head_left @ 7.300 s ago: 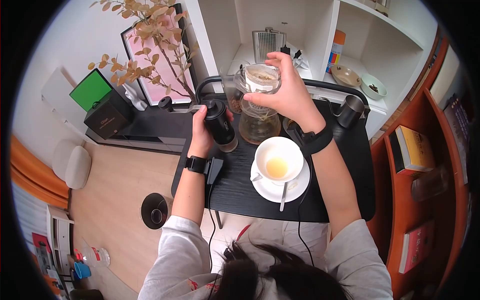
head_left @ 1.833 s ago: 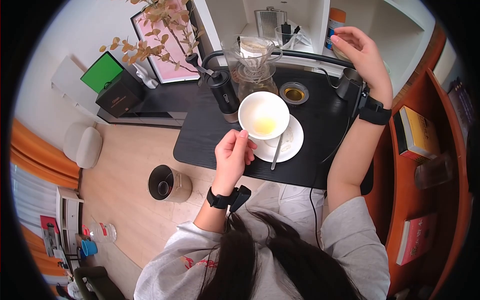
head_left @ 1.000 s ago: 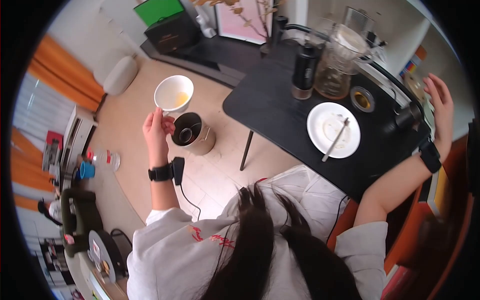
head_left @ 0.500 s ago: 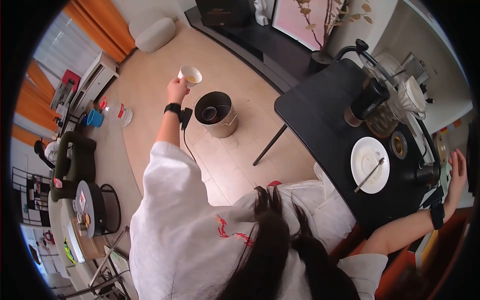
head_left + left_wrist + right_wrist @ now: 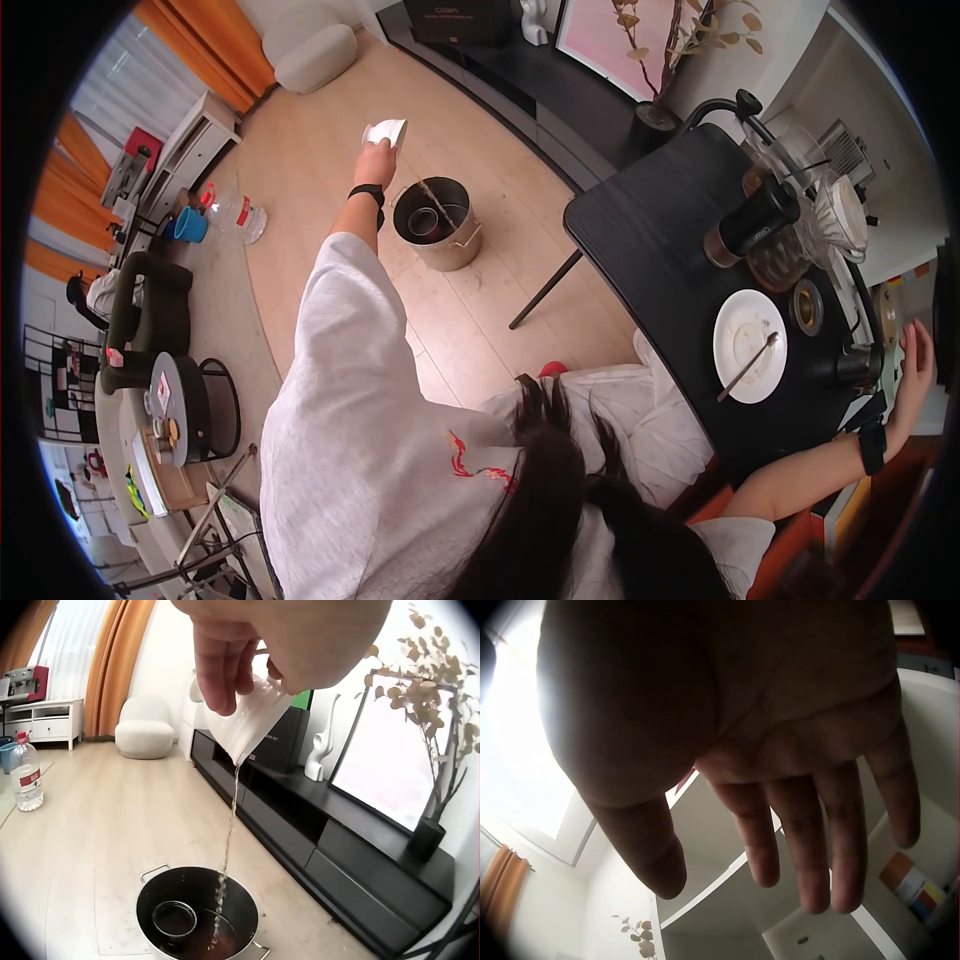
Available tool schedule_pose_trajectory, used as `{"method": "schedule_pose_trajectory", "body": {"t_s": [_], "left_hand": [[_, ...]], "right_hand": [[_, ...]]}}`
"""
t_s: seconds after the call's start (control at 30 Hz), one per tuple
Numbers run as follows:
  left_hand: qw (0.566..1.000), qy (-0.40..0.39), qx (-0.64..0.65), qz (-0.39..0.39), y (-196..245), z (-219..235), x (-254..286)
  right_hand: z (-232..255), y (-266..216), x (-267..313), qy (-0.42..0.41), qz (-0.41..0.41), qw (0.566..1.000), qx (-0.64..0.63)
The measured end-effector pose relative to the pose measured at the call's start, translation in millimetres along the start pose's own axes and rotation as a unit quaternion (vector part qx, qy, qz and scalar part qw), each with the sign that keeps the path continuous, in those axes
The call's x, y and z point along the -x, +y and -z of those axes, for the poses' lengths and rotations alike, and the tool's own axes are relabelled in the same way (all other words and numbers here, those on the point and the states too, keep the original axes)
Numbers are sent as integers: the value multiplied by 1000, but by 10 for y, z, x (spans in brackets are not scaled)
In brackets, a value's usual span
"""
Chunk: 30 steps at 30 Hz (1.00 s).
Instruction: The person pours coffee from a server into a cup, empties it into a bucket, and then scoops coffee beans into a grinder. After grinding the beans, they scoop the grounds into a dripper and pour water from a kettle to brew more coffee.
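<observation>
The left hand (image 5: 374, 162) pinches the white cup (image 5: 386, 132) by its handle side, out over the floor; in the left wrist view that hand (image 5: 277, 645) holds the cup (image 5: 251, 720) tipped. A thin pale stream (image 5: 229, 840) runs from its rim into the pot (image 5: 159, 881) below, where a small round container (image 5: 175, 919) lies. The pot (image 5: 455, 255) stands on the floor. At the far right, the right hand (image 5: 912, 375) is raised beside the black table (image 5: 640, 240), holding nothing; the right wrist view shows its palm (image 5: 780, 750) with fingers extended.
On the table are a white saucer (image 5: 735, 365) with a spoon (image 5: 748, 368), a black grinder (image 5: 760, 218), a glass dripper (image 5: 840, 215) and a small round dish (image 5: 806, 306). A plastic bottle (image 5: 238, 218) and a blue bucket (image 5: 190, 225) stand farther left.
The left hand has carried the cup from above the saucer leftward to the pot and tipped it; liquid now pours. The right hand, which held a small thing beside the shelf earlier, is empty.
</observation>
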State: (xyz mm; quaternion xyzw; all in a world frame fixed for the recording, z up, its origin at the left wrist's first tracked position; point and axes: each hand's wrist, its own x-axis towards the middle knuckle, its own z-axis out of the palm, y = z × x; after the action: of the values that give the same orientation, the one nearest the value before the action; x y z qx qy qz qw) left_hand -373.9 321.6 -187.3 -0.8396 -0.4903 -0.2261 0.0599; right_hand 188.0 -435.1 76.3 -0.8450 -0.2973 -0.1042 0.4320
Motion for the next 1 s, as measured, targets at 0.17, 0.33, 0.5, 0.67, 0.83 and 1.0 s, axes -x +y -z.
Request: {"method": "schedule_pose_trajectory", "body": {"t_s": [0.17, 0.33, 0.5, 0.67, 0.83, 1.0], "left_hand": [[999, 50, -11, 5, 119, 96, 139], [985, 141, 59, 78, 230, 258, 215], [918, 133, 316, 198, 238, 378, 368], [975, 174, 139, -24, 1361, 1456, 986], [944, 186, 196, -189, 2335, 2156, 1385], [885, 120, 335, -301, 3248, 2456, 1658]], "right_hand": [[-28, -56, 24, -7, 8, 1000, -13], [-15, -45, 41, 1, 20, 1000, -14], [26, -27, 78, 9, 19, 999, -23], [-3, -272, 224, 35, -12, 998, -42], [28, -295, 286, 50, 9, 997, -65], [123, -223, 330, 50, 13, 998, -38]]}}
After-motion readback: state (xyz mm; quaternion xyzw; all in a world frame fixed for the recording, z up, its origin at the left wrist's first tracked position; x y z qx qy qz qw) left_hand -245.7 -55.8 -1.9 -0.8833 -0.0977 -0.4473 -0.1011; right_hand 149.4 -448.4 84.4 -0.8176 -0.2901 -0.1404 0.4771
